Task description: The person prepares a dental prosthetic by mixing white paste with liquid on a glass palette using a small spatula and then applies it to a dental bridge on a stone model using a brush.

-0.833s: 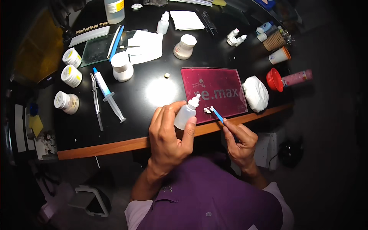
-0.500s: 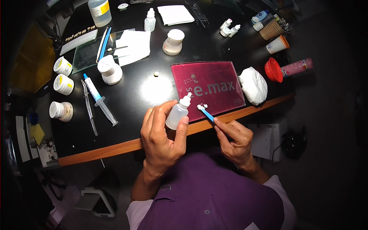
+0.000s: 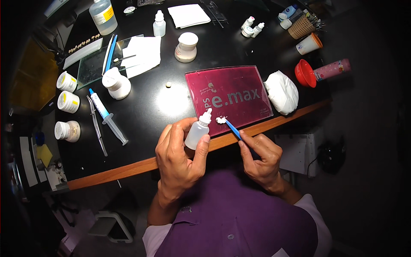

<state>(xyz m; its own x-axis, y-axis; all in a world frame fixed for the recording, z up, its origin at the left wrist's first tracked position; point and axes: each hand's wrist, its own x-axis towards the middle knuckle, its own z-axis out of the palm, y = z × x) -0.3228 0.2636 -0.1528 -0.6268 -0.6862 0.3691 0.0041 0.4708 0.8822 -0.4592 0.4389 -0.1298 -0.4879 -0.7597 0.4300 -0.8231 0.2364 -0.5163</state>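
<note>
My left hand (image 3: pixel 182 152) is closed around a translucent dropper bottle (image 3: pixel 197 133), held upright with a slight tilt, its white nozzle pointing up. It is at the near left corner of a dark red glass slab (image 3: pixel 239 103). In my right hand (image 3: pixel 261 160), a thin blue spatula (image 3: pixel 233 129) is pinched between thumb and fingers. The spatula's tip touches a small heap of white powder (image 3: pixel 221 120) near the slab's front edge. A crumpled white tissue wad (image 3: pixel 281 92) lies against the slab's right side.
White jars (image 3: pixel 68 102), a syringe (image 3: pixel 109 118) and metal tweezers (image 3: pixel 97 126) lie on the left. A lidded jar (image 3: pixel 186 48) and a second dropper bottle (image 3: pixel 159 25) stand beyond the slab. A red bowl (image 3: pixel 305 73) and a cup (image 3: pixel 309 43) are at the right.
The view has shifted a little, so the table appears slightly farther left. The spatula tip has worked the white powder into a more compact heap. The left hand still holds the bottle.
</note>
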